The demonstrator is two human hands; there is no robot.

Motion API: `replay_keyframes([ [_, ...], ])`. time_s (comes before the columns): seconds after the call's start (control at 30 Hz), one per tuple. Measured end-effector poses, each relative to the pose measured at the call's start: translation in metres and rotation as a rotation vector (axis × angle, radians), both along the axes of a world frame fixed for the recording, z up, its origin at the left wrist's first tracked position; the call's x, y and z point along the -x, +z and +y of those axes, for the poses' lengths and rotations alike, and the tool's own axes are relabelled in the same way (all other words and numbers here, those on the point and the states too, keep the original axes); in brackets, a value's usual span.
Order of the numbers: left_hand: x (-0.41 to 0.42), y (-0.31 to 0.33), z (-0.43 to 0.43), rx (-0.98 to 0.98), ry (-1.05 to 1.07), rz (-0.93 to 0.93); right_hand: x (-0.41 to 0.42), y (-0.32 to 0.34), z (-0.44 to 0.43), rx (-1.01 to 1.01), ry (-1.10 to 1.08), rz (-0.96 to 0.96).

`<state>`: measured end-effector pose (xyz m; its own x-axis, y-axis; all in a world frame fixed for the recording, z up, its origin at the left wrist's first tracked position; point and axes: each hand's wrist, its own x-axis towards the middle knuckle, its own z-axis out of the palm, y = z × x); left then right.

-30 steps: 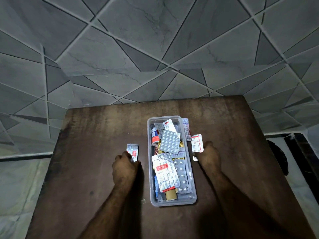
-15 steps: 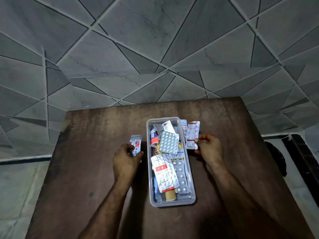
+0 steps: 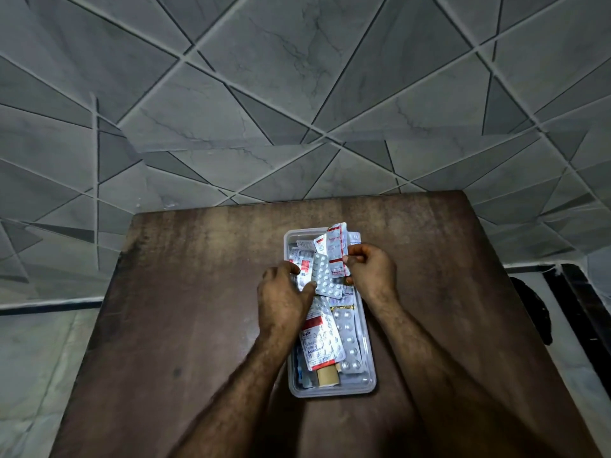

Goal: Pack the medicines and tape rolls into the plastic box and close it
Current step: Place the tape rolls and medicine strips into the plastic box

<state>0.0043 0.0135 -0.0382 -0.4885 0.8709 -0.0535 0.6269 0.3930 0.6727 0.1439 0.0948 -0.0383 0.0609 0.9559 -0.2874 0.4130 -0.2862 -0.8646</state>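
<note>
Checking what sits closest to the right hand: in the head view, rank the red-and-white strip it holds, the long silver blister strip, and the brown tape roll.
1. Red-and-white strip, in the right hand.
2. Long silver blister strip, box's right side.
3. Brown tape roll, box's near end.

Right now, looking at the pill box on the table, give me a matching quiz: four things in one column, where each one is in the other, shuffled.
Things:
1. left hand
2. right hand
3. tape roll
4. plastic box

Places:
A. lying at the box's near end
B. holding a red and white strip at the box's far end
C. open on the brown table
D. on a strip at the box's left edge

Pairs: 1-D, 2-B, 3-A, 4-C
</note>
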Motion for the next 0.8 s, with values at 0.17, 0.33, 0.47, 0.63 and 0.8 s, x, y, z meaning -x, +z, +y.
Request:
replay_keyframes([
  [0.17, -0.007, 0.003, 0.005, 0.064, -0.021, 0.046, 0.007, 0.019, -0.003, -0.109, 0.067, -0.255],
  [0.33, -0.010, 0.001, 0.008, 0.114, -0.044, 0.074, 0.008, 0.019, -0.006, -0.366, 0.313, -0.605],
  [0.47, -0.015, 0.002, 0.010, 0.111, -0.053, 0.088, 0.011, 0.011, -0.012, -0.394, 0.467, -0.759],
  [0.63, -0.016, 0.001, 0.011, 0.129, -0.100, 0.158, 0.017, 0.004, -0.016, -0.365, 0.582, -0.755],
  [0.8, -0.012, -0.001, 0.014, 0.121, -0.121, 0.149, 0.020, 0.003, -0.008, -0.272, 0.675, -0.699],
])
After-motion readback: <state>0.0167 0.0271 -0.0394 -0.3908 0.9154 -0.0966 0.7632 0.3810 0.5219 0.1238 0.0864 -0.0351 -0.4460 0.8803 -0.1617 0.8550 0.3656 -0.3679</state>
